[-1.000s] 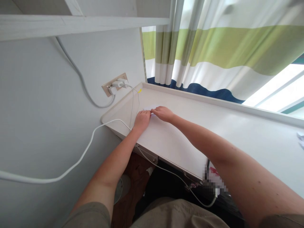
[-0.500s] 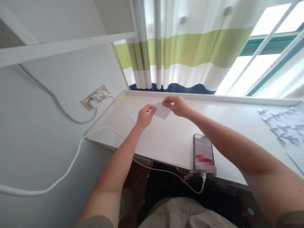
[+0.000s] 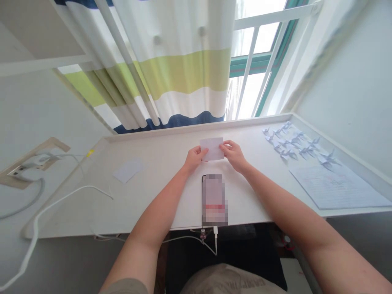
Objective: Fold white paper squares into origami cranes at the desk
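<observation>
Between my two hands is a small square sheet of white paper (image 3: pixel 212 148), held up just above the white desk. My left hand (image 3: pixel 194 157) pinches its left edge, thumb in front. At the right edge, my right hand (image 3: pixel 233 154) grips it between thumb and fingers. The sheet looks flat, its face turned toward me. Off to the left, another piece of white paper (image 3: pixel 128 170) lies on the desk. A phone (image 3: pixel 213 200), partly blurred out, rests below my hands near the front edge, with a white cable plugged into its lower end.
Several folded paper cranes (image 3: pixel 295 141) sit at the desk's right side, behind a written-on sheet (image 3: pixel 339 188). A raised rim (image 3: pixel 171 131) runs along the back of the desk (image 3: pixel 159 175). A white cable (image 3: pixel 73 190) crosses its left end from the wall socket (image 3: pixel 30 165).
My view has swung to the right, bringing the cranes and written sheet into full sight. The held paper has come away from the left sheet and turned from tilted to nearly level.
</observation>
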Available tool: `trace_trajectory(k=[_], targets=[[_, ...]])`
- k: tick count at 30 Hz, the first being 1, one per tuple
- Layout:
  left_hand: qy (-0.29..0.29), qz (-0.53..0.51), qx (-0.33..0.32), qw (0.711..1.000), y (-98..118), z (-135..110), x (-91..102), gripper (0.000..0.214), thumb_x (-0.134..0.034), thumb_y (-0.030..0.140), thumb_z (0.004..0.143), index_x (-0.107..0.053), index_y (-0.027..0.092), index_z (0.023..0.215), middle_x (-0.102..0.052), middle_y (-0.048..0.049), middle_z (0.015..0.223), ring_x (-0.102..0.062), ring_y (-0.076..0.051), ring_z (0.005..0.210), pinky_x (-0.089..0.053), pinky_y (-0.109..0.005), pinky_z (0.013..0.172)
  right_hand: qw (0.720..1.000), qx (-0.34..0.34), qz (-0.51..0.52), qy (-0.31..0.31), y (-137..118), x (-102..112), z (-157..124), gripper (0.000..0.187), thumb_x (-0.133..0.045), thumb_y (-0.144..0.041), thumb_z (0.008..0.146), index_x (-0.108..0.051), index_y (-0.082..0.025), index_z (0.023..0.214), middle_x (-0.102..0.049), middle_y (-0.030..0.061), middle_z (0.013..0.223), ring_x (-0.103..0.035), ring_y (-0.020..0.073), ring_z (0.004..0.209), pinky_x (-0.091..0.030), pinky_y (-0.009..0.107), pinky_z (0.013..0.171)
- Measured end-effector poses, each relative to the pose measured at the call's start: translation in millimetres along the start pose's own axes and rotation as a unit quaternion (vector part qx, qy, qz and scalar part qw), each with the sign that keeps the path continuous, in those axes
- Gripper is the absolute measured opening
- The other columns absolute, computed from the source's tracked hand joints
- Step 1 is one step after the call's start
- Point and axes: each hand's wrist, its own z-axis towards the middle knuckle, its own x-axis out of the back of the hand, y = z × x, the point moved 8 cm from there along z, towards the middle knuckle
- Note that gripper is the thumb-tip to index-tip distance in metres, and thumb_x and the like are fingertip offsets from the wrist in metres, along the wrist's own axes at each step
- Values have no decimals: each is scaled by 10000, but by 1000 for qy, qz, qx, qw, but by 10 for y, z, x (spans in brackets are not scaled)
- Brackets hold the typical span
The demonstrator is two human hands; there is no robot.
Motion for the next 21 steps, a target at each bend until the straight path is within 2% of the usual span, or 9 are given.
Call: trace_trajectory(k=[3,5,7,10,12,17,21], targets=[[3,20,-12,1000,-69,-7,14,690,-938,669,671,-779,153,1100,-834,-119,1058,-777,-257,950,-633,-327,688,1000,-4,5,-19,91,-19,49,631,-909,-718,624,-578,-247,882,-771,-6,751,-709,188,715,-577,328,695],[32,19,-23,999,-67,-17,81,688,-935,673,675,-782,156,1103,-834,-119,1084,-780,-259,974,-653,-337,703,999,-5,-3,-37,139,-32,70,618,-901,-717,659,-627,-243,945,-798,11,799,-736,207,753,-592,340,714],[35,19,-14,999,-82,-24,104,682,-936,663,684,-786,150,1107,-833,-120,1087,-781,-267,977,-668,-348,688,997,-3,-14,-72,171,-63,70,596,-891,-709,702,-692,-233,1001,-825,46,880,-768,235,823,-617,364,754],[23,29,-6,999,-87,-32,100,678,-939,660,675,-802,139,1086,-835,-127,1047,-780,-280,933,-659,-336,592,994,11,-32,-108,183,-92,53,536,-869,-703,748,-756,-215,938,-834,83,944,-772,247,832,-643,375,748],[18,28,-7,999,-77,-35,99,668,-942,654,673,-809,140,1079,-839,-129,1052,-782,-279,926,-662,-332,587,993,5,-33,-112,190,-91,47,516,-873,-684,754,-780,-213,944,-833,83,932,-758,237,771,-646,366,686],[-3,16,-1,1000,-63,-27,90,679,-947,653,674,-804,140,1096,-839,-129,1043,-794,-263,890,-679,-357,657,993,-31,11,-109,184,-67,50,573,-932,-535,723,-779,-228,1182,-837,51,889,-771,229,711,-660,366,649],[-29,16,-5,999,-60,-2,76,682,-944,651,689,-796,141,1116,-838,-125,984,-801,-270,872,-683,-396,719,993,-29,21,-112,163,-44,81,462,-914,-480,749,-807,-222,1117,-833,43,874,-772,214,695,-677,371,658]])
